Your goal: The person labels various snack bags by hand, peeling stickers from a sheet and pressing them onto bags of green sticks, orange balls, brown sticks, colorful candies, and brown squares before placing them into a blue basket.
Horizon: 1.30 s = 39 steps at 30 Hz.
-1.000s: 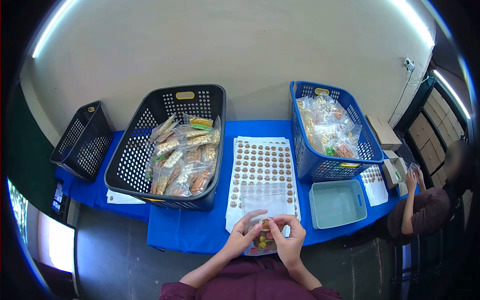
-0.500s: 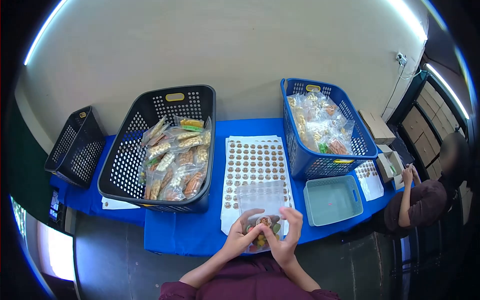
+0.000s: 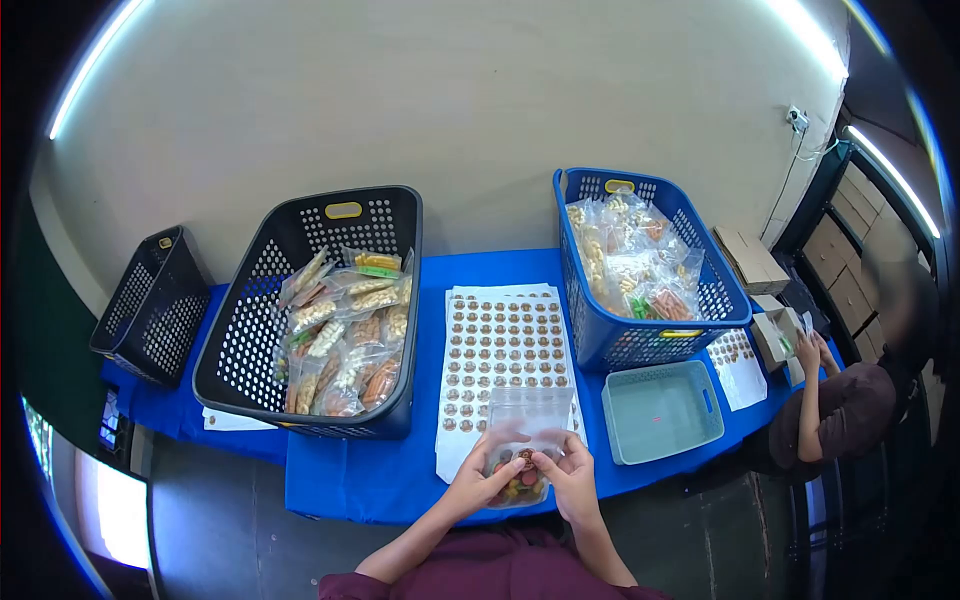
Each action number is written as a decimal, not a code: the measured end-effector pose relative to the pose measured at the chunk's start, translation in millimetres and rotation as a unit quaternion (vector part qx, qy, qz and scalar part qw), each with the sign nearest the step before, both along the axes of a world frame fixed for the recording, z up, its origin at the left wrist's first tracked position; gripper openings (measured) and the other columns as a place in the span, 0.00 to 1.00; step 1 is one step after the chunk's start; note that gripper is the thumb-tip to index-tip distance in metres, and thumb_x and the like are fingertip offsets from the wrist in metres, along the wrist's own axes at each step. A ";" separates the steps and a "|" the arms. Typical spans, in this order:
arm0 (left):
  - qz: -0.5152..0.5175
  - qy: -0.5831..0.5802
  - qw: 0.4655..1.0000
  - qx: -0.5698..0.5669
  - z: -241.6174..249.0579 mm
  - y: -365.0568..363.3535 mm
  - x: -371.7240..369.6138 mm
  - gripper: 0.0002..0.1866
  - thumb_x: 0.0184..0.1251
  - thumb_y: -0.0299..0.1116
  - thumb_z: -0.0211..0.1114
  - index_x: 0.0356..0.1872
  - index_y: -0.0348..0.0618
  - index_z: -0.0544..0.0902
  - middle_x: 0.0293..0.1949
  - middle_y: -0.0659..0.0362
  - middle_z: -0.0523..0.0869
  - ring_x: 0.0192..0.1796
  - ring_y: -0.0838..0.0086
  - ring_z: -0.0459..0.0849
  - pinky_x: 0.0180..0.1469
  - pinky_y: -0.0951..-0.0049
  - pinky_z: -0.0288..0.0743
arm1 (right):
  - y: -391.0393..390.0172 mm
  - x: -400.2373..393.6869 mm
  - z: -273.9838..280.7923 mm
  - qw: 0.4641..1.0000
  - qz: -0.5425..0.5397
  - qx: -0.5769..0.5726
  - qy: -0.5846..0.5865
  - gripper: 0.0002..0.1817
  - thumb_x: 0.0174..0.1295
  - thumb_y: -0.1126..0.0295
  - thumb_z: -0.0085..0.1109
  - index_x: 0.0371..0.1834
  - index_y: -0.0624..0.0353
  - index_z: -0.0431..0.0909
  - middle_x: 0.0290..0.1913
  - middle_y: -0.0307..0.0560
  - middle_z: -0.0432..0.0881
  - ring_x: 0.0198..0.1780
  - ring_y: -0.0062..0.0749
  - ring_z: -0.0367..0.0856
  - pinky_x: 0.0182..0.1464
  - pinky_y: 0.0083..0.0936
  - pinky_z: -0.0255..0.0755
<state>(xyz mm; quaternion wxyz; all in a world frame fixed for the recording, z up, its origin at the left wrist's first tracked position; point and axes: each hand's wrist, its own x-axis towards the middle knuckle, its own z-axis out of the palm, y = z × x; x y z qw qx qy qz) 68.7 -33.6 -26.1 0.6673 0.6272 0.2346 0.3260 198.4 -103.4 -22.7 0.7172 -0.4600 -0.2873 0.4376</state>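
A clear plastic pouch point(image 3: 530, 404) with colourful sweets in its lower part is held upright in front of me. My left hand point(image 3: 480, 482) grips its left side and my right hand point(image 3: 572, 482) its right side. Both thumbs press at a small round brown sticker point(image 3: 524, 457) on the pouch's front; the other fingers are behind the pouch and partly hidden. Just beyond the pouch, a sheet of round stickers point(image 3: 505, 345) lies on the blue tablecloth point(image 3: 340, 490).
Left of the sheet stands a black basket point(image 3: 240, 350) with filled pouches; a blue basket point(image 3: 650, 340) of pouches stands right. A pale green tray point(image 3: 665, 415) sits below it. Another black basket point(image 3: 150, 310) is far left. A co-worker point(image 3: 835, 415) handles something at the right.
My right fingers have come down from being raised and now wrap the pouch's right side. Both thumbs have met on the sticker. The view has tilted slightly up.
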 end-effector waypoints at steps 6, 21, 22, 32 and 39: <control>-0.010 -0.063 0.988 -0.140 3.7 7.6 27.4 0.20 0.63 0.31 0.55 0.55 0.35 0.68 0.48 0.55 0.77 0.50 0.75 0.74 0.52 0.77 0.68 | -4.0 26.9 15.1 0.857 -0.199 -0.006 -0.475 0.15 0.43 0.77 0.64 0.37 0.62 0.74 0.39 0.48 0.71 0.39 0.33 0.71 0.39 0.24 0.66; -0.058 -0.047 0.993 -0.092 16.8 -13.7 149.7 0.15 0.63 0.30 0.55 0.50 0.36 0.70 0.43 0.58 0.79 0.43 0.79 0.77 0.44 0.80 0.71 | -35.0 133.0 31.9 0.955 -0.135 0.005 -0.264 0.06 0.45 0.85 0.59 0.27 0.66 0.75 0.32 0.44 0.76 0.36 0.23 0.73 0.41 0.17 0.65; -0.061 -0.050 0.992 -0.094 18.4 -15.7 157.0 0.15 0.63 0.32 0.55 0.49 0.37 0.70 0.43 0.57 0.79 0.43 0.79 0.77 0.44 0.79 0.72 | -35.9 139.3 34.9 0.953 -0.141 0.015 -0.268 0.06 0.45 0.83 0.60 0.28 0.63 0.77 0.29 0.42 0.78 0.35 0.25 0.73 0.41 0.20 0.65; -0.025 -0.026 0.991 -0.126 21.5 0.8 206.4 0.18 0.65 0.39 0.52 0.49 0.36 0.71 0.42 0.56 0.80 0.41 0.78 0.79 0.41 0.78 0.76 | -34.7 209.0 39.7 0.969 -0.137 0.006 -0.204 0.03 0.47 0.76 0.61 0.26 0.60 0.78 0.53 0.48 0.67 0.57 0.36 0.62 0.60 0.32 0.52; -0.056 -0.004 0.988 -0.145 16.1 -11.4 235.8 0.19 0.64 0.41 0.54 0.48 0.35 0.72 0.43 0.57 0.79 0.43 0.79 0.77 0.45 0.77 0.73 | -28.1 230.8 22.9 0.976 -0.104 -0.046 -0.187 0.03 0.47 0.72 0.63 0.25 0.56 0.81 0.57 0.51 0.63 0.61 0.42 0.56 0.62 0.37 0.47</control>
